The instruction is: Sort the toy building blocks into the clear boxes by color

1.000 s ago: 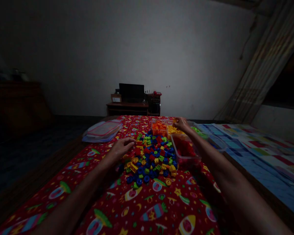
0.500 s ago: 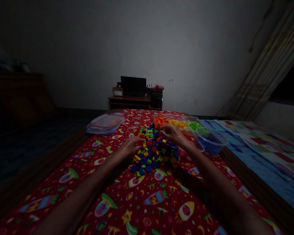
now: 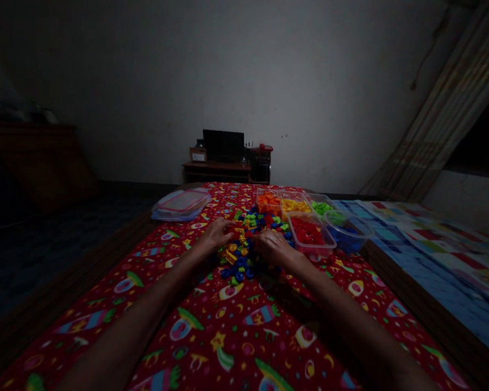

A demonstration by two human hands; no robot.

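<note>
A heap of small plastic blocks [image 3: 252, 239] in blue, green, red, yellow and orange lies on a red patterned cloth [image 3: 236, 326]. My left hand [image 3: 215, 236] rests on the heap's left side, fingers curled on the pieces. My right hand [image 3: 274, 245] lies palm down on the heap's near right side, fingers bent into the blocks. What either hand grips is hidden. Clear tubs stand right of the heap: red blocks [image 3: 307, 232], orange [image 3: 268, 202], yellow [image 3: 295, 206], green [image 3: 321, 208], blue [image 3: 348, 234].
A stack of clear lids [image 3: 182, 204] lies at the cloth's far left. A checked mat [image 3: 440, 244] lies to the right. A low desk with a dark screen [image 3: 224, 157] stands against the far wall. A curtain [image 3: 444, 119] hangs at right.
My right hand has come back from the far tubs to the near right side of the heap. My left hand shifted slightly inward on the heap. The view tilted a little.
</note>
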